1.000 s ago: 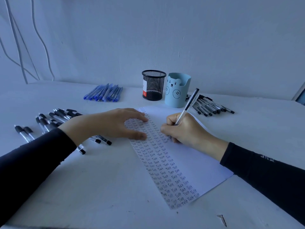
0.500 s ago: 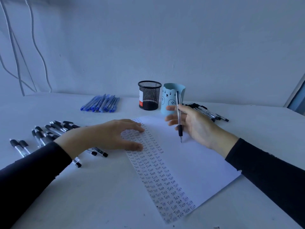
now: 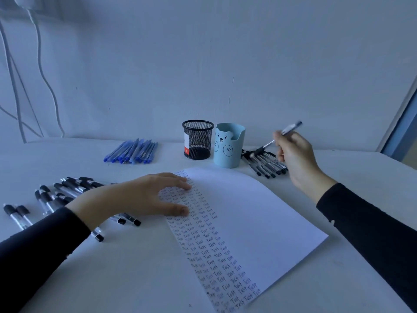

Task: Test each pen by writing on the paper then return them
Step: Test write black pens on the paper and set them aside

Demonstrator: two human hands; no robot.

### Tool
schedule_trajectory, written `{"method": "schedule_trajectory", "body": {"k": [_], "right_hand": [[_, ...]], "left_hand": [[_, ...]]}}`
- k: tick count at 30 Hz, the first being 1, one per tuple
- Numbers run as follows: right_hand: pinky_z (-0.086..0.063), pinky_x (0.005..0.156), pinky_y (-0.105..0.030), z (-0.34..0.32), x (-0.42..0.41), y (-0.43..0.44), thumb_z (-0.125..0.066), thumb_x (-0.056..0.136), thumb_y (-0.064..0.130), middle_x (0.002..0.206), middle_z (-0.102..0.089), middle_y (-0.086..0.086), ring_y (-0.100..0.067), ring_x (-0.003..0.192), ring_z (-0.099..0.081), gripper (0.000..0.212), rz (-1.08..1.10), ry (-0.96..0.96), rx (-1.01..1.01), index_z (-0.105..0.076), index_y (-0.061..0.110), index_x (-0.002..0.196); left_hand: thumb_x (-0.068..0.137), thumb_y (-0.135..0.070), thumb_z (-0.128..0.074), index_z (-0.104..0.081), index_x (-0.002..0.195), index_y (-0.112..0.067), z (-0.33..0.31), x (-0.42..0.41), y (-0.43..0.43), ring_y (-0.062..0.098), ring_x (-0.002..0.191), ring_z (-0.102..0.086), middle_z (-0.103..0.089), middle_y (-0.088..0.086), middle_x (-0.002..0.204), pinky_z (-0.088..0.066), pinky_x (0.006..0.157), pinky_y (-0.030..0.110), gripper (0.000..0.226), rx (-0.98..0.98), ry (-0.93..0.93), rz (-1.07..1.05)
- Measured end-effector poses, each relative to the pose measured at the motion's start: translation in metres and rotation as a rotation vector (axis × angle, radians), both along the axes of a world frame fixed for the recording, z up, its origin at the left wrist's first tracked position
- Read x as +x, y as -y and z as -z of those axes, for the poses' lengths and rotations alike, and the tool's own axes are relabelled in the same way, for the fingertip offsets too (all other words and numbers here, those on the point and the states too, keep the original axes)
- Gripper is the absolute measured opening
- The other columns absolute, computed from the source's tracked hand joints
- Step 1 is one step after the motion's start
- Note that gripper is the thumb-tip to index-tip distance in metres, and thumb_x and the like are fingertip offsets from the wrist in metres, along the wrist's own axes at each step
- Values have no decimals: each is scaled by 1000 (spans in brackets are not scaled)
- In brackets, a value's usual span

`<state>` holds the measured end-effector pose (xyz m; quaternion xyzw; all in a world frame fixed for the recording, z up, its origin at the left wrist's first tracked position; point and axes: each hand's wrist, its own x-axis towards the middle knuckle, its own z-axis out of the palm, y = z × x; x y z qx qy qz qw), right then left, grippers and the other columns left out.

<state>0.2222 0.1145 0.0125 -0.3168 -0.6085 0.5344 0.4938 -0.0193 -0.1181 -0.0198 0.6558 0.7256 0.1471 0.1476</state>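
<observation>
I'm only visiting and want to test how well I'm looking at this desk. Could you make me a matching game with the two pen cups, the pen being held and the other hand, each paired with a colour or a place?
Things
1. mesh pen cup
2. bear pen cup
3. raised pen
4. left hand

Descriptions
A. light blue
B. fingers resting on the sheet of paper
C. black
D. held in the right hand, over the black pens

Pairs: 1-C, 2-A, 3-D, 4-B

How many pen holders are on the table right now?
2: a black mesh cup at centre back, and a light blue bear cup just to its right. No others show, and nothing looks big enough to hide one.
</observation>
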Motion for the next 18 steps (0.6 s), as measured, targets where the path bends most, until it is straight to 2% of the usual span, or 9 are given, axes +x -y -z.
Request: {"method": "schedule_trajectory", "body": {"k": [4, 6, 8, 10, 14, 16, 18], "right_hand": [[-43, 64, -17, 19, 10, -17, -58, 93, 21, 84, -63, 4, -8, 70, -56, 10, 145, 233, 171, -66, 17, 88], [-41, 66, -7, 27, 13, -21, -58, 95, 21, 89, -68, 7, -7, 80, -61, 13, 189, 413, 372, -70, 18, 94], [-38, 63, -1, 32, 13, -23, -58, 96, 18, 91, -70, 2, -10, 82, -61, 14, 202, 496, 496, -72, 13, 98], [-38, 63, -6, 38, 10, -23, -61, 95, 18, 92, -69, -1, -11, 80, -59, 14, 174, 575, 583, -73, 10, 92], [-45, 76, -29, 41, 8, -25, -63, 90, 21, 90, -64, 1, -18, 87, -59, 17, 151, 695, 706, -72, 11, 80], [-39, 82, -32, 42, 8, -27, -60, 89, 22, 96, -62, 5, -19, 96, -52, 19, 187, 834, 731, -74, 14, 79], [-29, 84, -30, 43, 7, -28, -55, 91, 24, 104, -58, 8, -19, 104, -45, 23, 181, 949, 727, -76, 16, 87]], "left_hand": [[56, -92, -54, -47, 124, -61, 0, 0, 1, -7, 132, -34, -36, -35, 142, -23, 115, 26, 75, -8, -5, 6], [56, -92, -54, -47, 124, -60, -1, 0, 0, -7, 133, -33, -36, -34, 142, -23, 114, 25, 76, -11, -3, 10], [57, -91, -54, -48, 126, -59, -1, 1, 1, -7, 133, -33, -36, -34, 142, -22, 113, 23, 77, -10, 0, 11], [57, -90, -54, -48, 128, -57, -2, 1, 1, -7, 132, -33, -36, -33, 142, -22, 111, 22, 78, -11, -2, 11], [58, -89, -53, -48, 129, -55, -3, 2, 1, -6, 132, -33, -36, -32, 144, -22, 112, 23, 80, -15, -12, 12], [58, -89, -53, -48, 131, -52, -3, 3, 1, -6, 132, -34, -36, -31, 144, -21, 111, 21, 82, -11, -14, 13], [58, -89, -53, -49, 131, -51, -3, 3, 1, -5, 132, -34, -37, -30, 144, -21, 110, 20, 82, -7, -12, 14]]}}
